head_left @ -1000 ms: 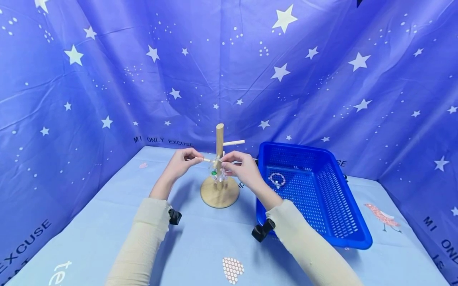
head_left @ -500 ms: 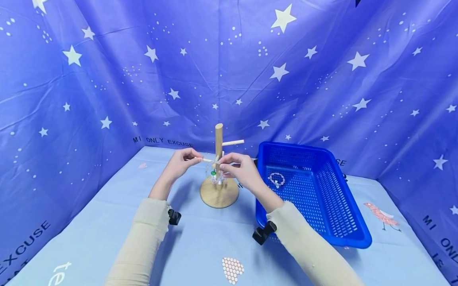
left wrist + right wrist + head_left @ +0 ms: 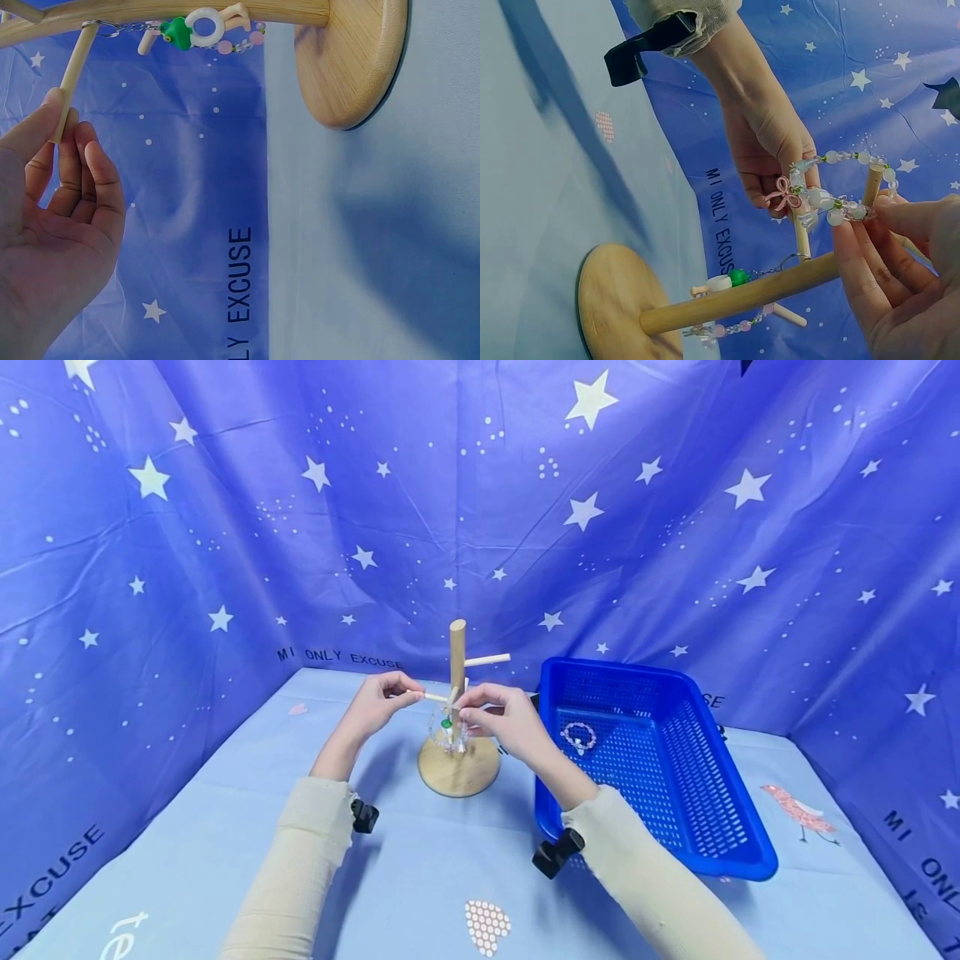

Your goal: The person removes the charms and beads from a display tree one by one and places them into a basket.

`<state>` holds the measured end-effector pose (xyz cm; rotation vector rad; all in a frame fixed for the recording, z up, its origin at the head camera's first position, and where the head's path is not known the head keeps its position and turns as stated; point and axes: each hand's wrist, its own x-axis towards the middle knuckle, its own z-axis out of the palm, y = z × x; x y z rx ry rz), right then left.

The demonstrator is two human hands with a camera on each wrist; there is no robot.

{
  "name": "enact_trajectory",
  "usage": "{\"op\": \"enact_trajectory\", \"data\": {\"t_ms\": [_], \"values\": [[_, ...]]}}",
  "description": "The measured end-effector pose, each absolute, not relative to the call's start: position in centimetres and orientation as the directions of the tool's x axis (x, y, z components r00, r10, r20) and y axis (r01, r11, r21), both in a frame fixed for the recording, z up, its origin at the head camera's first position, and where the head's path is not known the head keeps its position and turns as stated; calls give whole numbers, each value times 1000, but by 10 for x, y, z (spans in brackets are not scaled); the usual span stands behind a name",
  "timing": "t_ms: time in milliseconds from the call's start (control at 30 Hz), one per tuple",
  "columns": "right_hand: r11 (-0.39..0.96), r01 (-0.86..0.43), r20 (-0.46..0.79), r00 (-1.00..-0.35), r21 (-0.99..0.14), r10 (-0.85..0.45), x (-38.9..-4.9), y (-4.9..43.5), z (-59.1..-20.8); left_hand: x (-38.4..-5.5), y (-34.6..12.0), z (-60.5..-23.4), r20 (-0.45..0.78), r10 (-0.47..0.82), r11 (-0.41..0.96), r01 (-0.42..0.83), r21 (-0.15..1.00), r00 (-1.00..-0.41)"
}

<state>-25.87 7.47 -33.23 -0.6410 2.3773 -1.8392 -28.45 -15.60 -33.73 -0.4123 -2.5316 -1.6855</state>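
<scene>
A wooden stand point(image 3: 458, 643) with a round base point(image 3: 459, 774) and several pegs stands upright in the head view. My left hand point(image 3: 71, 199) pinches the tip of its left peg point(image 3: 75, 71), where a keychain with a green charm point(image 3: 177, 33) and white ring hangs near the post. My right hand point(image 3: 900, 259) pinches a clear and white beaded bracelet point(image 3: 832, 159) with a pink bow. The bracelet's loop lies around the end of a short peg point(image 3: 873, 184). A pink-beaded bracelet point(image 3: 739, 327) hangs behind the post. In the head view my right hand partly hides the post.
A blue perforated basket point(image 3: 660, 752) sits to the right of the stand, with a pinkish beaded bracelet point(image 3: 579, 739) inside. Blue star-patterned cloth point(image 3: 300, 527) closes off the back and sides. A light blue cloth point(image 3: 420, 877) covers the table.
My right hand has shifted slightly down and left, bringing the bracelet lower at the front peg. My left hand stays on the left peg.
</scene>
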Motion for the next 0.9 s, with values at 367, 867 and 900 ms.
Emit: {"op": "enact_trajectory", "data": {"t_ms": [367,867,900], "values": [[179,-298,204,-889,-937,-410,-258,81,-334,-283,-156,-337,210,188,361,266,894,-959],[197,-329,234,-891,-924,-388,-259,102,-329,-304,-163,-357,209,187,358,265,896,-960],[198,-324,232,-894,-925,-383,-259,104,-329,-307,-164,-361,210,185,357,265,896,-960]]}}
